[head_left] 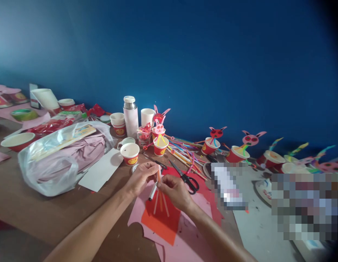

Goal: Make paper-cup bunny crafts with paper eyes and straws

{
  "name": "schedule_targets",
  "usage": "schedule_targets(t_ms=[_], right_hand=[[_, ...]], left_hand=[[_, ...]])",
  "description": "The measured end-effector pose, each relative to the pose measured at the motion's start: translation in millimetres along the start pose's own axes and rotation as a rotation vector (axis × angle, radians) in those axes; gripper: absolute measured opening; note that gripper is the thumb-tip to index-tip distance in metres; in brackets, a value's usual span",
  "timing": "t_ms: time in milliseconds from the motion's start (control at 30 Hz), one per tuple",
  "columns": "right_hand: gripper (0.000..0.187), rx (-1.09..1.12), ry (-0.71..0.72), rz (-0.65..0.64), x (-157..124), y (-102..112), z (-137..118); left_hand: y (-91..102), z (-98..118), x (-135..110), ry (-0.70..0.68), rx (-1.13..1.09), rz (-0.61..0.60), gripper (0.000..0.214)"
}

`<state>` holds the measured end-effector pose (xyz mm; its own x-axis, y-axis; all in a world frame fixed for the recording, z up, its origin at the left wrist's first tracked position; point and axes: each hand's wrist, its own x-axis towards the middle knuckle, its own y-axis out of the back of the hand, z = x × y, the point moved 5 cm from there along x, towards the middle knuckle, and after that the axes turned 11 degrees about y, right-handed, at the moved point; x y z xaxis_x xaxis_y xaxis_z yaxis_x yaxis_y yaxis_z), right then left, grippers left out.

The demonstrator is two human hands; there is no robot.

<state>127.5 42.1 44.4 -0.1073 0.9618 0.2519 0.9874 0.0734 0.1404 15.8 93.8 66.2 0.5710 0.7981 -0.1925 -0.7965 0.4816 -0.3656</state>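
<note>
My left hand [141, 177] and my right hand [174, 190] meet over a red paper sheet [160, 222] lying on pink paper [190, 236]. The left hand's fingers pinch the top of thin orange paper strips [160, 198], which hang down over the red sheet. A white marker pen [152, 191] pokes out below the hands; the right hand is closed and seems to hold it together with the strips. Black scissors [186, 178] lie just beyond the right hand.
A red-and-white paper cup [130, 153], a white flask [130, 116], stacked cups [147, 117] and coloured straws [185, 151] stand behind the hands. Paper-cup animal figures [236, 151] line the blue wall. A plastic bag [62, 156] with pink cloth lies left.
</note>
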Motion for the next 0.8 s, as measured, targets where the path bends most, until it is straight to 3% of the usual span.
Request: schedule_targets(t_ms=[167, 267, 467, 633, 700, 800], right_hand=[[0.028, 0.157, -0.038, -0.037, 0, -8, 1], [0.030, 0.127, -0.038, -0.022, 0, -7, 2], [0.033, -0.403, -0.008, 0.140, 0, 18, -11], [0.034, -0.780, 0.115, 0.148, 0, 20, -27], [0.031, -0.782, 0.156, 0.120, -1, 16, -31], [0.027, -0.575, 0.124, 0.079, 0, 15, -31]], left_hand=[[-3.3, 0, -2, 0.018, -0.012, -0.070, 0.036], [-1.9, -3, 0, 0.026, 0.002, -0.066, 0.037], [-1.8, -12, 3, 0.021, 0.073, 0.052, 0.034], [-5.7, -14, 1, 0.001, 0.103, 0.141, 0.024], [-4.5, -14, 2, 0.011, 0.096, 0.137, 0.023], [0.0, -15, 4, 0.034, 0.074, 0.104, 0.027]])
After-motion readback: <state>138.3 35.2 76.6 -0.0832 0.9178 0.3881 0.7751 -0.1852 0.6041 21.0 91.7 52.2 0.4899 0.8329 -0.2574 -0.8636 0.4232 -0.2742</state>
